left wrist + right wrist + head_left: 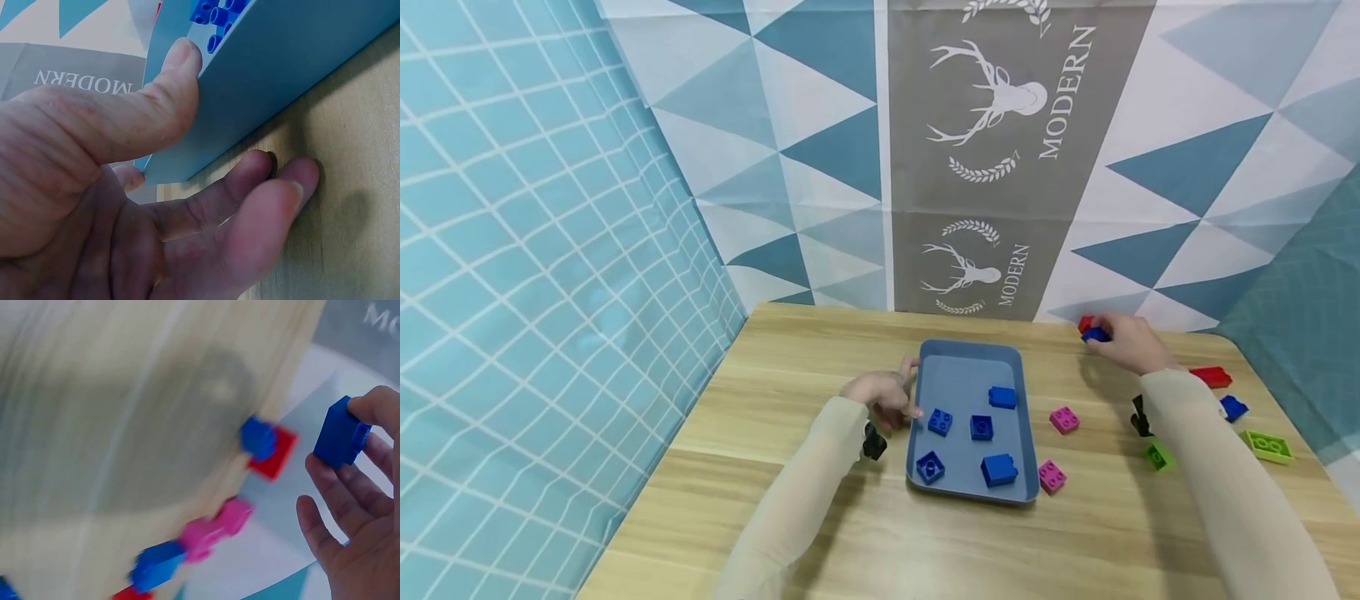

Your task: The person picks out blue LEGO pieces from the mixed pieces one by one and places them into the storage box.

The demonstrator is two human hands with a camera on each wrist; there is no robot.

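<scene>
A blue toy building brick [340,434] is pinched between thumb and fingertips of my right hand [1131,343], lifted above the table's far right part. Beside the left wall of a shallow blue-grey tray [955,375] is my left hand [883,396]. In the left wrist view, its thumb touches the tray's outer wall [262,75] near the rim, while the other fingers lie loosely bent by the tabletop. Inside the tray are several blue bricks, among them a studded one [940,422] and a larger one [998,470].
Pink bricks [1064,420] lie right of the tray. Green bricks [1270,447], a red brick [1210,377] and a blue brick [1233,408] are at the table's right side. The right wrist view shows another blue brick [257,439] against a red one [275,456].
</scene>
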